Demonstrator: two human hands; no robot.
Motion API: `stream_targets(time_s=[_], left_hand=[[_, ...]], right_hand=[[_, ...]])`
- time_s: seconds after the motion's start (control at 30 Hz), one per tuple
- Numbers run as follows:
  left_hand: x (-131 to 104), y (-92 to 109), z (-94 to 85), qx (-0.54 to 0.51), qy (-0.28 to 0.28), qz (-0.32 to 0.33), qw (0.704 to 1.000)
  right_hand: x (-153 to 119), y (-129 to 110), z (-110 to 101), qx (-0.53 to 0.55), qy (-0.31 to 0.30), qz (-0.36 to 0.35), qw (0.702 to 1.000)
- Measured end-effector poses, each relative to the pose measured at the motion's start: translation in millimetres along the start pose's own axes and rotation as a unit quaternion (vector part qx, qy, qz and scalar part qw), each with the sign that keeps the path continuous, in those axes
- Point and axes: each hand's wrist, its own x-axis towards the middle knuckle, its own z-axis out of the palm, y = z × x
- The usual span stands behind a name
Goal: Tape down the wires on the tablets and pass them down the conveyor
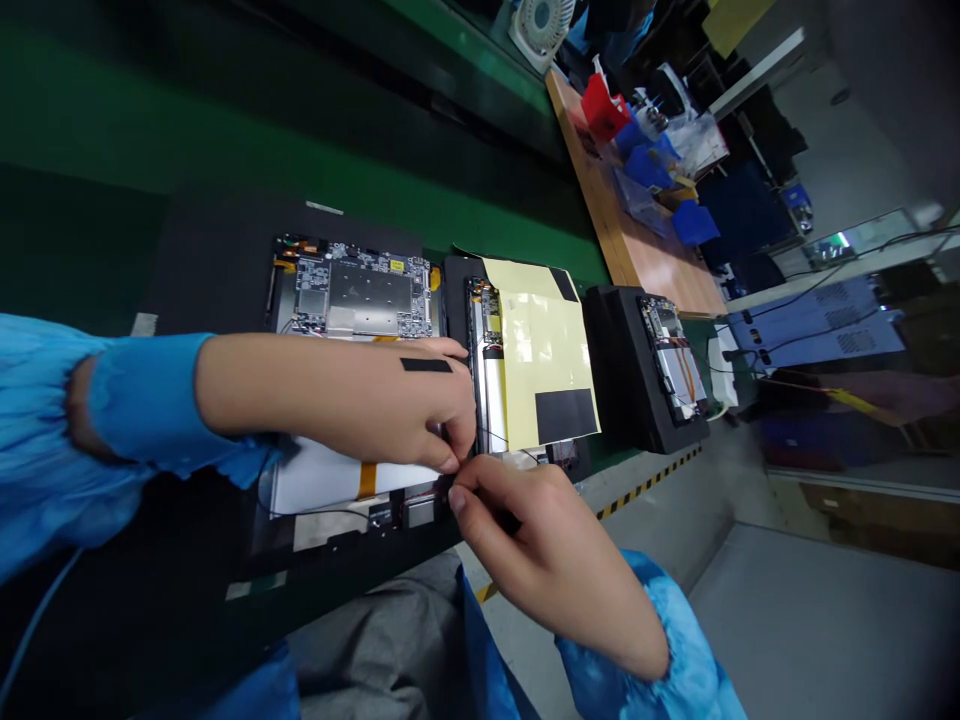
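An opened tablet (371, 290) lies in front of me, with its circuit board at the far end and a white battery (319, 475) crossed by amber tape. My left hand (427, 405) reaches over this tablet, fingers curled and thumb pressed in at its right edge. A short strip of black tape (426, 365) sticks to the back of that hand. My right hand (525, 520) meets it there, thumb and forefinger pinched together. Whatever is between the fingertips is too small to make out. Thin black wires run near the tablet's lower edge.
To the right, a second opened device (491, 390) is partly covered by a yellow sheet (547, 345) bearing black patches. Farther right, another opened device (675, 355) rests on a black foam block (626, 370). A wooden bench (600, 200) with blue and red bins and a small fan (541, 28) stand beyond.
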Motion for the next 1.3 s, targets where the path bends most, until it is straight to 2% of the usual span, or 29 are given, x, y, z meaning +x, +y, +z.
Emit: stream_targets(time_s=[0.07, 0.13, 0.3, 0.4, 0.53, 0.77, 0.83, 0.97, 1.03, 1.2, 1.3], left_hand=[[-2.2, 2.7, -4.7, -0.024, -0.038, 0.001, 0.999], [-3.5, 3.7, -7.8, -0.031, -0.049, -0.001, 0.998], [-0.2, 2.4, -9.0, -0.023, -0.055, 0.009, 0.998], [1.0, 5.6, -10.5, -0.015, -0.072, 0.012, 0.997], [-0.9, 12.5, -14.0, 0.001, -0.065, 0.013, 0.998], [-2.5, 19.3, -20.4, 0.037, -0.075, 0.008, 0.996], [-3.3, 14.2, -16.9, 0.034, -0.059, 0.004, 0.998], [-4.3, -5.4, -1.7, 0.011, 0.009, 0.074, 0.997], [-4.5, -10.2, 3.2, 0.005, 0.014, 0.088, 0.996], [-6.6, 1.4, 0.8, 0.046, -0.006, 0.045, 0.998], [-7.5, 3.5, 1.8, 0.062, 0.001, 0.039, 0.997]], right_hand=[[-2.7, -0.1, -3.5, -0.016, -0.001, -0.001, 1.0], [-4.2, -0.8, -8.3, -0.003, -0.021, -0.015, 1.0], [6.7, -4.4, -14.9, 0.098, -0.135, -0.101, 0.981], [19.6, -5.8, -13.9, 0.091, -0.171, -0.109, 0.975], [29.6, -4.6, -15.3, 0.039, -0.17, -0.078, 0.982], [28.8, -2.4, -23.2, 0.016, -0.17, -0.061, 0.983], [29.1, -2.1, -24.4, 0.013, -0.17, -0.064, 0.983], [31.6, -1.9, -27.0, 0.005, -0.181, -0.074, 0.981], [33.2, -1.8, -28.8, 0.001, -0.189, -0.079, 0.979], [33.3, -1.5, -30.4, -0.017, -0.186, -0.081, 0.979], [27.6, -1.8, -26.8, -0.046, -0.149, -0.073, 0.985]])
